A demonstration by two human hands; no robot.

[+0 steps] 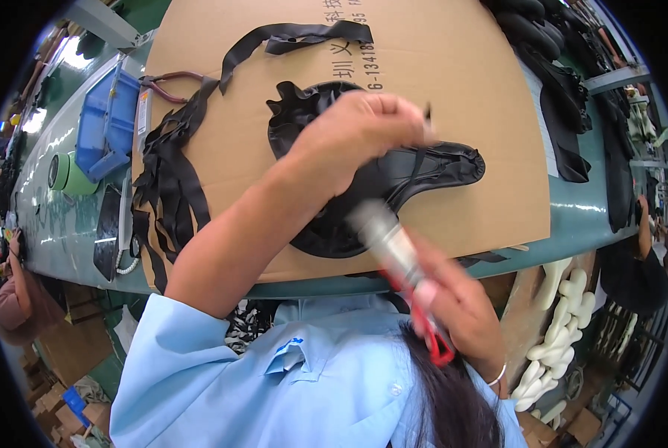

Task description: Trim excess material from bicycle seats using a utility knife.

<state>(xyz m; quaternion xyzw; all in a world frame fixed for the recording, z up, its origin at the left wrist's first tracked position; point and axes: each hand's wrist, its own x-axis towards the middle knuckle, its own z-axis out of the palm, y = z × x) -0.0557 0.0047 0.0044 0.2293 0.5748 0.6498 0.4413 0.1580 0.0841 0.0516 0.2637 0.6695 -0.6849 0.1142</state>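
Note:
A black bicycle saddle (pixel 453 166) lies upside down on a cardboard sheet, its narrow nose to the right. Loose black cover material (pixel 285 112) stands up in folds at its wide left end. Over the saddle, my left hand (pixel 364 131) is closed in a pinch on a thin black strip, whose dark tip shows above the fingers. My right hand (pixel 453 299), blurred by motion, is wrapped round a tool (pixel 397 257) with a silvery cylindrical body and red handle. The tool's blurred tip is near the saddle's front edge; its exact kind is unclear.
Cut black strips (pixel 173 168) lie along the left of the cardboard (pixel 483 75), beside red-handled pliers (pixel 173 86). A blue bin (pixel 106 123) and a green roll (pixel 69 173) stand farther left. Black covers (pixel 565 119) are piled at right; pale saddle-shaped pieces (pixel 561 328) lie below.

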